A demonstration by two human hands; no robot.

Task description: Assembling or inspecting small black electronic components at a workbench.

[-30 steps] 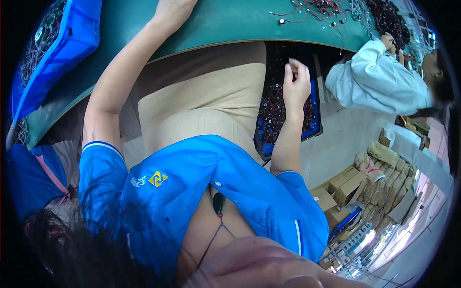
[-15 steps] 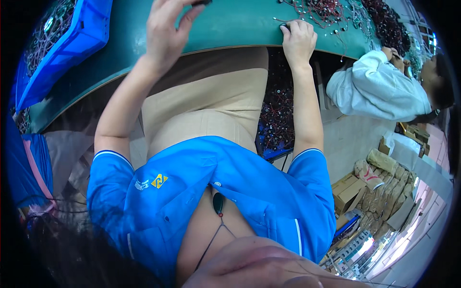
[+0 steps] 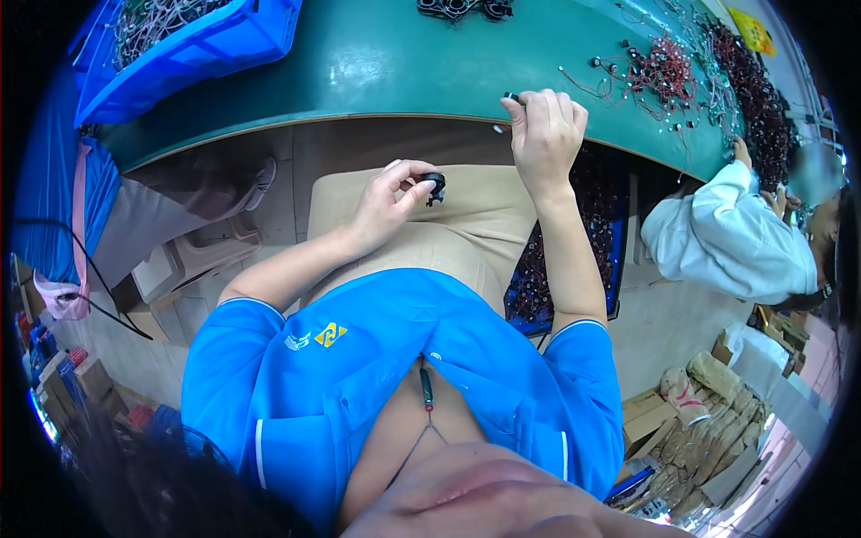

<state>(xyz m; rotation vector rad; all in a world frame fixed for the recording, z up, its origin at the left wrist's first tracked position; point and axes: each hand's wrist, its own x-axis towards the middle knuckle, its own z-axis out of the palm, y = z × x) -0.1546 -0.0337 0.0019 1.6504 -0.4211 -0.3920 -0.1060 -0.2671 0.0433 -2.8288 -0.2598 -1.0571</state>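
Left hand [image 3: 384,202]: raised over the lap, below the desk edge; grip narrow, thumb and forefinger pinched on a small black part [image 3: 435,186].
Black part: round, dark, hard-looking, with a short stub beneath; held clear of the desk, above the beige trousers [image 3: 466,224].
Right hand [image 3: 544,136]: at the near edge of the desk [image 3: 377,72]; grip closed, fingers curled, fingertips pinching a small dark piece [image 3: 511,96] against the edge. What kind of piece it is cannot be told.
Desk: green, smooth, matt surface with a pale curved rim.
Wired parts [image 3: 668,67]: loose pile of red and dark leads with small black heads, spread on the desk to the right of the right hand, apart from it.
Blue bin [image 3: 242,36]: rigid plastic, upper left on the desk, holding tangled wires.
Lower bin [image 3: 560,269]: blue tray under the desk beside the right forearm, filled with dark parts.
Other person [image 3: 726,238]: white sleeve, at the desk on the right.
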